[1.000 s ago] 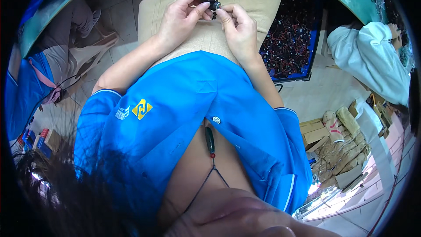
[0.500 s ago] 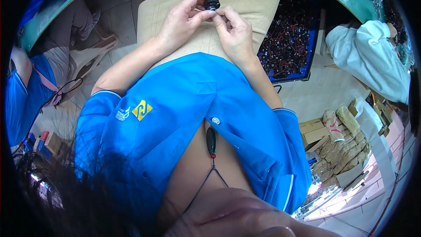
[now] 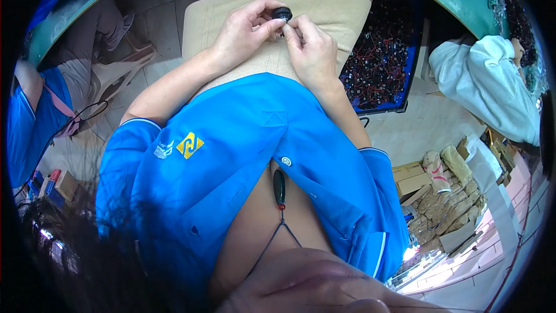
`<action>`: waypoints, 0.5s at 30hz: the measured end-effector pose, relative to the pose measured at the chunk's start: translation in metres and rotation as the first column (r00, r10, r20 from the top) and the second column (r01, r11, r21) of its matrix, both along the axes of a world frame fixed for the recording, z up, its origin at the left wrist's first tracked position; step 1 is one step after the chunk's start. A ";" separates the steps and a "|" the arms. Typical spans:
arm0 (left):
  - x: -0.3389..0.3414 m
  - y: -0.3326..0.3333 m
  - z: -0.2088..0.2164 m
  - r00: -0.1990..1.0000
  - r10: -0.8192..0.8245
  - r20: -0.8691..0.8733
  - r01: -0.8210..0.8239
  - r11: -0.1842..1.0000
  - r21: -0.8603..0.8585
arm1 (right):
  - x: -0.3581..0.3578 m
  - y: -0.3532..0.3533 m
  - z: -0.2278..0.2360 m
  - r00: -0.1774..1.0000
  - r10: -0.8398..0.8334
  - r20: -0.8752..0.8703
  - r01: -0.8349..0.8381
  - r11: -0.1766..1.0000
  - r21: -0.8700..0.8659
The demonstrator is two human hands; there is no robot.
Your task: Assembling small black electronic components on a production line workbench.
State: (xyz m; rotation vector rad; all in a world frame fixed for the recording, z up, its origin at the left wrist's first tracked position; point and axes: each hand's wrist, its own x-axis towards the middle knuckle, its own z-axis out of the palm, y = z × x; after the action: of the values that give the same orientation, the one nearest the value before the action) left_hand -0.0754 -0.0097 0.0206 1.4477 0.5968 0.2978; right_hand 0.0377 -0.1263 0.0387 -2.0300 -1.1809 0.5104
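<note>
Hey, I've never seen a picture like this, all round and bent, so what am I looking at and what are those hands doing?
This comes from a wide fisheye camera worn on a person's head, looking down, so straight edges curve. There is no machine, only two bare hands. The left hand and the right hand meet over the person's lap, in beige trousers. Together they pinch a small round black part between their fingertips. To the right a blue tray holds many small dark parts with red wires. The person wears a blue shirt. Another person in a white top sits at the far right.
</note>
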 end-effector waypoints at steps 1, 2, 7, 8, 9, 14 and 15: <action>0.000 -0.001 -0.002 1.000 0.006 0.001 -0.006 1.000 0.012 | 0.001 0.000 0.001 0.999 0.006 0.033 -0.005 1.000 -0.017; 0.001 -0.001 -0.004 1.000 0.013 0.003 -0.013 1.000 0.024 | 0.002 0.001 0.002 0.998 0.012 0.067 -0.010 0.999 -0.033; 0.001 -0.002 -0.014 0.991 0.125 0.049 -0.132 0.976 0.175 | 0.002 0.003 0.005 0.995 -0.030 -0.091 0.019 0.993 -0.115; 0.002 0.001 -0.014 0.989 0.137 0.055 -0.145 0.969 0.198 | 0.002 0.005 0.003 0.996 -0.015 -0.088 0.007 0.996 -0.090; 0.003 0.001 -0.011 0.993 0.118 0.012 -0.118 0.979 0.167 | 0.003 0.006 -0.001 0.996 -0.005 -0.090 -0.002 0.997 -0.074; 0.018 0.015 0.005 0.999 0.042 -0.028 -0.037 0.983 0.179 | 0.014 -0.002 -0.003 0.997 -0.013 -0.080 0.011 1.000 -0.022; 0.023 0.022 0.008 0.999 0.026 0.039 -0.036 0.957 0.289 | 0.019 -0.006 -0.002 0.998 -0.007 -0.070 0.007 1.000 -0.006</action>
State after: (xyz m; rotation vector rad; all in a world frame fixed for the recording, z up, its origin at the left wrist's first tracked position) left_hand -0.0526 0.0120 0.0287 1.7120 0.5648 0.4491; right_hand 0.0569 -0.1325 0.0366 -2.0041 -1.1309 0.5775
